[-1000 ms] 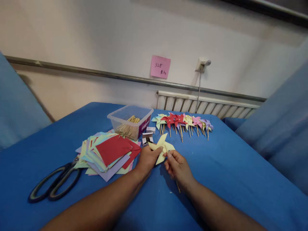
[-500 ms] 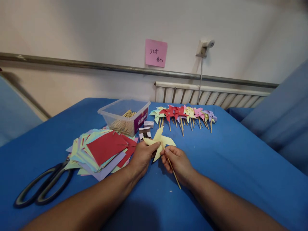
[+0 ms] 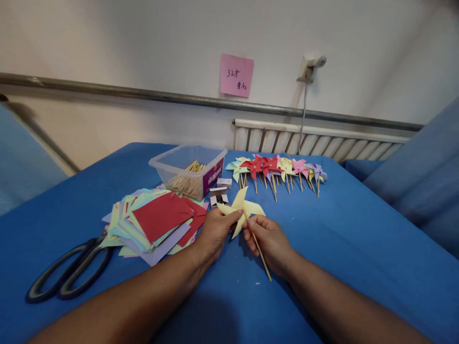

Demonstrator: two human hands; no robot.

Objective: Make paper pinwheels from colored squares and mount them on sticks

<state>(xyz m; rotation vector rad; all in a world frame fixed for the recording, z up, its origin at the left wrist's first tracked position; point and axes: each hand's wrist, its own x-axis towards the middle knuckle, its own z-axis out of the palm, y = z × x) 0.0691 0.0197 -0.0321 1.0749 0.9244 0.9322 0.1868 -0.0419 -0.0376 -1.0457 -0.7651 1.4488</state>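
At the far left, black scissors (image 3: 70, 274) are lying on the blue table cover (image 3: 358, 229). Just to the right of them, a loose stack of coloured paper squares (image 3: 154, 222) is being shown, with a red sheet on top. Behind the stack, a clear plastic box (image 3: 188, 169) with wooden sticks inside is standing, and two small boxes (image 3: 219, 192) are placed beside it.

Near the middle, a yellow paper pinwheel (image 3: 241, 209) is being held just above the cover, in front of the small boxes. One of its blades is being pinched by the left hand (image 3: 214, 231), whose fingers are closed on the paper. The thin wooden stick (image 3: 258, 248) of the pinwheel is being gripped near its top by the right hand (image 3: 270, 241), closed around it; the stick is pointing down toward the person.

Further right and behind, a row of finished pinwheels (image 3: 276, 168) is lying on the cover. On the wall, a pink note (image 3: 236, 75) is being displayed.
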